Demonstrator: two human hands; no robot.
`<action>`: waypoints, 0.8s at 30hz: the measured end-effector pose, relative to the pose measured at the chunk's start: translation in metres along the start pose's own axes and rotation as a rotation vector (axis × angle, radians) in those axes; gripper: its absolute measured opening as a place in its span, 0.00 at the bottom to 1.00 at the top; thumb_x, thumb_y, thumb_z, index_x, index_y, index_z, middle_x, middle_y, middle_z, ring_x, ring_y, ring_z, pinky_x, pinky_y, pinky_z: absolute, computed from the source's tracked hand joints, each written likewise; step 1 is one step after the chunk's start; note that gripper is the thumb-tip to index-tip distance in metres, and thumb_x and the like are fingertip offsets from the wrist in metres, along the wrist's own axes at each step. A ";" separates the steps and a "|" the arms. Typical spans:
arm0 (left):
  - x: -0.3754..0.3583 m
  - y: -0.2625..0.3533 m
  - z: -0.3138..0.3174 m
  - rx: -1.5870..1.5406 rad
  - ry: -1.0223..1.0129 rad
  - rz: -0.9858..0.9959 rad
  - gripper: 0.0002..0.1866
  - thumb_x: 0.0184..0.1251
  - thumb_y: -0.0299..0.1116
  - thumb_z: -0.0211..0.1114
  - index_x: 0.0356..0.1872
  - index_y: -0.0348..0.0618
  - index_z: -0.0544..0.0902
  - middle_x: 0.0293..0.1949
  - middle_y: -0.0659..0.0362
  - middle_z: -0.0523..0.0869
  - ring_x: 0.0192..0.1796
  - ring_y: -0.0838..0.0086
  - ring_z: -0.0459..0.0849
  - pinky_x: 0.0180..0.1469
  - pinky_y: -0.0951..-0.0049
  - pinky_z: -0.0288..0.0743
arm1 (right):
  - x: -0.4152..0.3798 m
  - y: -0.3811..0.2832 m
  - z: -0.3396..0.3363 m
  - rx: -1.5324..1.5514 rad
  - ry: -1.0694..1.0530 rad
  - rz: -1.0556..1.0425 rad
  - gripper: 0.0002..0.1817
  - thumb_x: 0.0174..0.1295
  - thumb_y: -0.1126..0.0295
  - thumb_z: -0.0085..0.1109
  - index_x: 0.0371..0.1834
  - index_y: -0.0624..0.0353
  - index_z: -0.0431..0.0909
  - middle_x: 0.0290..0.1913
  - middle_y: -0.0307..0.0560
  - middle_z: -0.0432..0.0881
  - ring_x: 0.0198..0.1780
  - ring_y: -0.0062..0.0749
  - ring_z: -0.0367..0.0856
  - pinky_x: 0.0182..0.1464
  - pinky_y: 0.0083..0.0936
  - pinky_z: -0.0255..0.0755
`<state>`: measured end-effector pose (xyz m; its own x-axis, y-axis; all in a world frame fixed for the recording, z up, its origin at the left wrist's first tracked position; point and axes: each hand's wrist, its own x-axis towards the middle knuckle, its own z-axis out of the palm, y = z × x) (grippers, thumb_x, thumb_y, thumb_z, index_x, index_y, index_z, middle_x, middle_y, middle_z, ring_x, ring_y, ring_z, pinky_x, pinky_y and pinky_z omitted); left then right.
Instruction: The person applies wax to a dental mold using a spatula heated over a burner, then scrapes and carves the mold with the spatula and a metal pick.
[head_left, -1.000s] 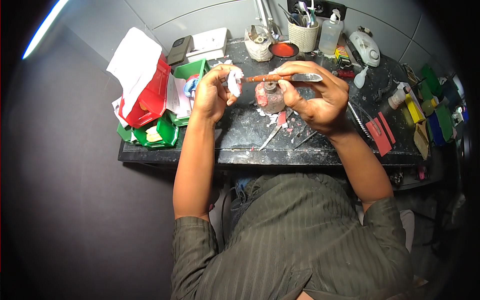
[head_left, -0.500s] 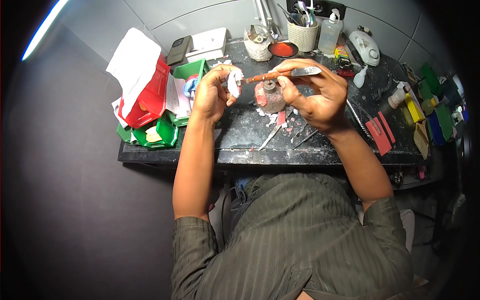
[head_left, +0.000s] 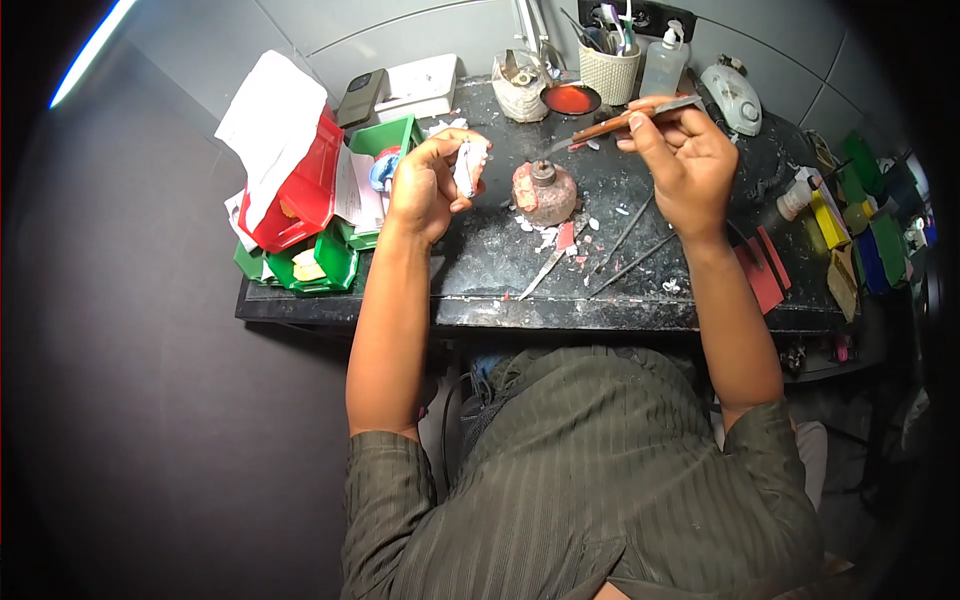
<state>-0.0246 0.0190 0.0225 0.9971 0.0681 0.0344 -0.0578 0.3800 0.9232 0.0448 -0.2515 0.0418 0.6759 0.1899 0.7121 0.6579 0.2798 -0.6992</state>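
My left hand is closed around a small white and pinkish dental model, held above the left part of the bench. In my right hand is a wax knife with a reddish-brown handle, gripped between thumb and fingers. Its thin blade points left, over the glass spirit lamp, and is apart from the model. Pink lumps stick to the lamp's side. No flame can be made out. Pink and white scraps and a slim knife lie in front of the lamp.
Green and red bins with papers stand at the left. Behind are a white tray, a dish of red wax, a tool cup and a pump bottle. Pink wax sheets lie at the right.
My right hand has moved right and slightly up with the wax knife, away from the dental model. The blade now sits over the lamp. My left hand has barely moved.
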 end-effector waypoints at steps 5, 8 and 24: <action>0.001 -0.001 -0.001 0.003 -0.013 -0.012 0.15 0.68 0.34 0.49 0.43 0.36 0.81 0.25 0.58 0.80 0.20 0.74 0.74 0.16 0.78 0.58 | 0.001 0.005 -0.006 0.009 0.017 0.048 0.08 0.70 0.80 0.60 0.47 0.73 0.80 0.43 0.49 0.85 0.43 0.26 0.86 0.43 0.24 0.87; 0.002 -0.001 -0.002 -0.007 -0.015 -0.024 0.15 0.68 0.34 0.49 0.43 0.36 0.81 0.25 0.58 0.80 0.20 0.74 0.74 0.16 0.78 0.58 | 0.001 0.003 -0.003 0.036 0.023 0.056 0.07 0.69 0.79 0.61 0.46 0.72 0.80 0.41 0.46 0.85 0.41 0.23 0.86 0.42 0.21 0.86; 0.003 -0.008 0.011 0.190 0.068 0.262 0.13 0.77 0.32 0.53 0.54 0.36 0.76 0.39 0.54 0.85 0.33 0.76 0.82 0.32 0.75 0.72 | 0.004 0.003 -0.017 0.021 0.110 0.000 0.06 0.68 0.78 0.63 0.43 0.72 0.81 0.41 0.46 0.86 0.40 0.23 0.87 0.39 0.20 0.86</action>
<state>-0.0203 0.0062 0.0192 0.9435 0.2046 0.2606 -0.2954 0.1633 0.9413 0.0555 -0.2653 0.0416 0.7087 0.0861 0.7002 0.6517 0.3001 -0.6966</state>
